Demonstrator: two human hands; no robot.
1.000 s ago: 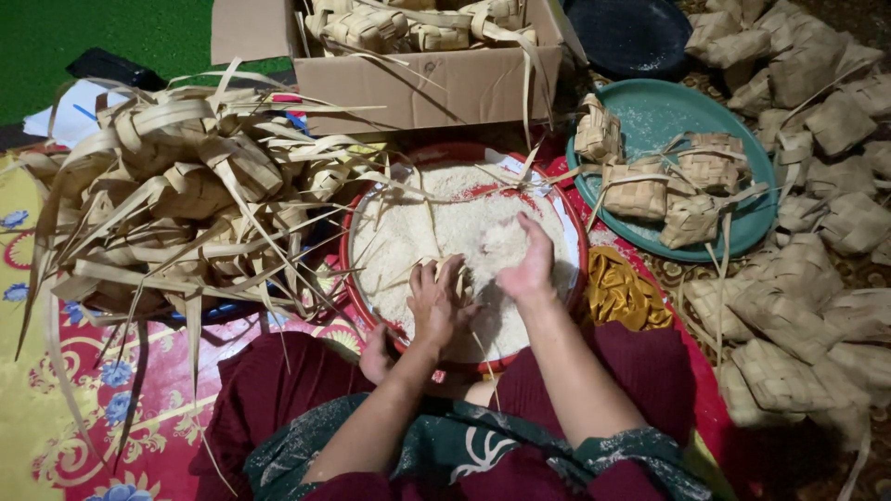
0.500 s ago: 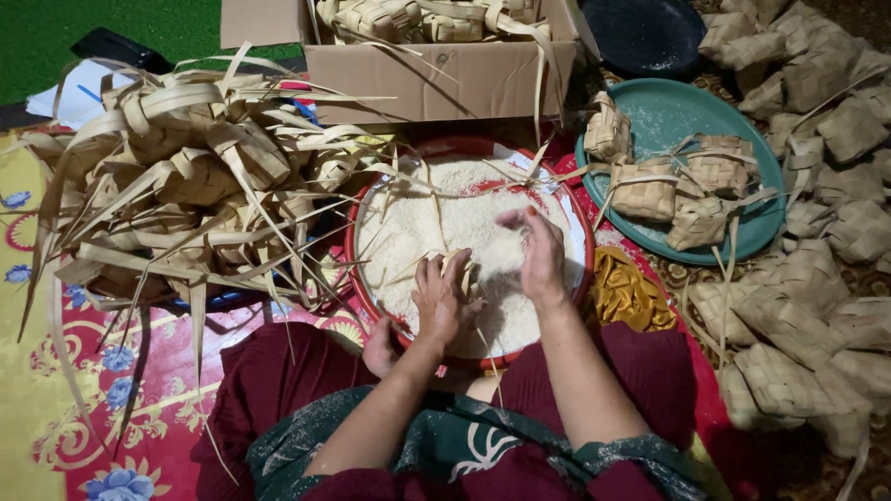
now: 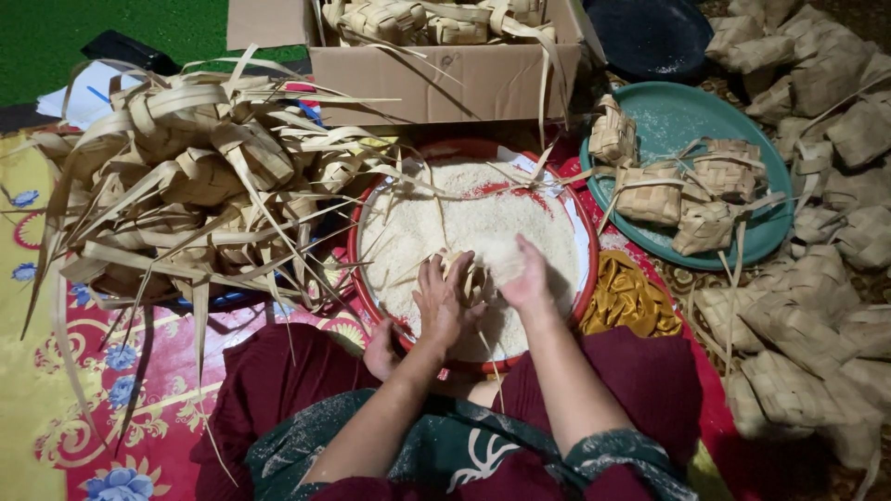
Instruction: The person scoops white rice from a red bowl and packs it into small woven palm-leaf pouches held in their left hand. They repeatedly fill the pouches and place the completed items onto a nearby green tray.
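The left hand (image 3: 444,301) grips a woven leaf pouch (image 3: 464,276) upright over the rice basin (image 3: 587,278), while the right hand (image 3: 522,272), cupping rice, touches it from the right.

The floor is covered by a patterned mat (image 3: 111,408), red and yellow with blue flowers, spreading to the left of the grip and below it. Farther away to the left, a strip of green carpet (image 3: 83,23) runs along the top edge. To the right of the grip the ground lies in deep shadow. Light falls from above, bright in the middle and dim toward the right edge.
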